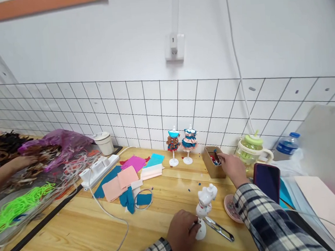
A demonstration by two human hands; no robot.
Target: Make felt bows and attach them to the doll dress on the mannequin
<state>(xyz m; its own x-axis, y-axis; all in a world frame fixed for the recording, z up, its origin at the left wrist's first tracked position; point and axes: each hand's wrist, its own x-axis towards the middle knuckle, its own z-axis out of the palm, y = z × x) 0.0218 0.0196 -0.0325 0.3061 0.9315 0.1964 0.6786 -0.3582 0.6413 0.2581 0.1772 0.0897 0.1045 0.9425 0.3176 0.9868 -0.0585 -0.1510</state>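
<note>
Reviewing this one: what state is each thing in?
Near mannequin: mostly bare
Rear left mannequin: dressed, upright
Rear right mannequin: dressed, upright
Box: open, holding small pieces
Left hand: at near mannequin's stand, hold unclear
Right hand: at box's opening, hold unclear
Pink dish: holding small pieces
Phone: screen dark
Water bottle: capped
Green-lidded cup: lid on
Wall adapter: plugged in

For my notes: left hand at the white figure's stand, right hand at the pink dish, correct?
Not the dish: the head view shows the right hand at the brown box. The left hand is at the stand of the white figure.
</note>
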